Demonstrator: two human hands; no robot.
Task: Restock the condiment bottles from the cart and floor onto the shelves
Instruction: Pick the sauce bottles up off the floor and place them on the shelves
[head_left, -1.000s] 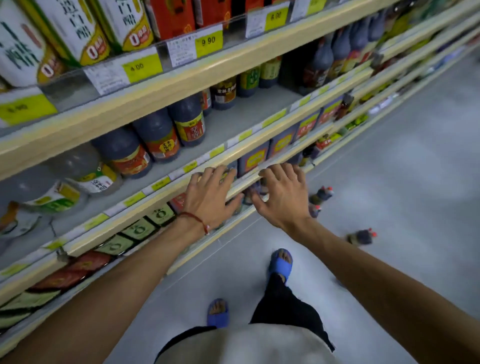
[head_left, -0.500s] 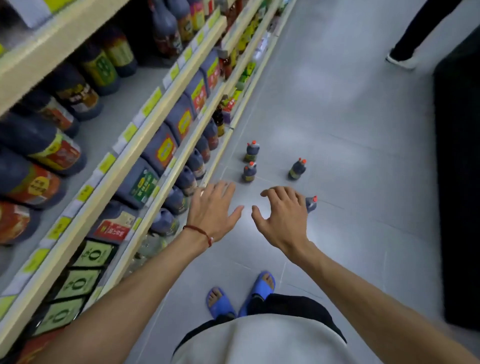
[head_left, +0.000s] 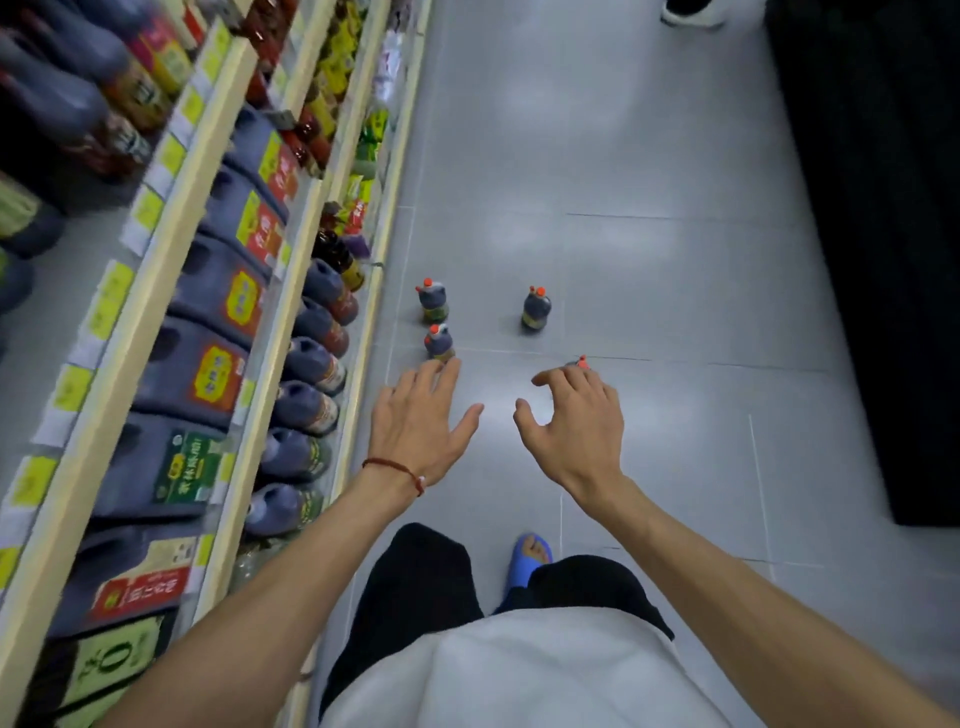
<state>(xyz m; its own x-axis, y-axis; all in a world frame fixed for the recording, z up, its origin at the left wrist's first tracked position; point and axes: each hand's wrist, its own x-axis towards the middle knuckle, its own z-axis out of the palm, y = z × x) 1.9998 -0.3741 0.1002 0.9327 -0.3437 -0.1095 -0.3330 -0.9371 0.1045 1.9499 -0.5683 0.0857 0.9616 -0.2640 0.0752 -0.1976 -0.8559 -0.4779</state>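
Hands over floor stock, mid-frame, in a shop aisle: the step in hand looks like the pick-up of loose condiment bottles; the left hand (head_left: 415, 421) hangs palm down with its grip wide, fingers straight and spread, holding nothing; the right hand (head_left: 576, 431) has its grip half open, fingers loosely bent, also empty. Four small dark red-capped bottles stand upright on the grey floor (head_left: 675, 270) just above the hands in the frame; the near-left bottle (head_left: 439, 343) sits at the left fingertips, though contact cannot be told; the capped bottle (head_left: 582, 362) shows only its top behind the right fingers; the far-left bottle (head_left: 432, 301) and the far-right bottle (head_left: 536, 309) stand further up the aisle. The shelves (head_left: 150, 291) run down the left of the frame, packed with dark jugs. The next move probably calls for a lower stoop, each hand closing round one near bottle's body, a level lift, then a turn left to find a gap on the shelves.
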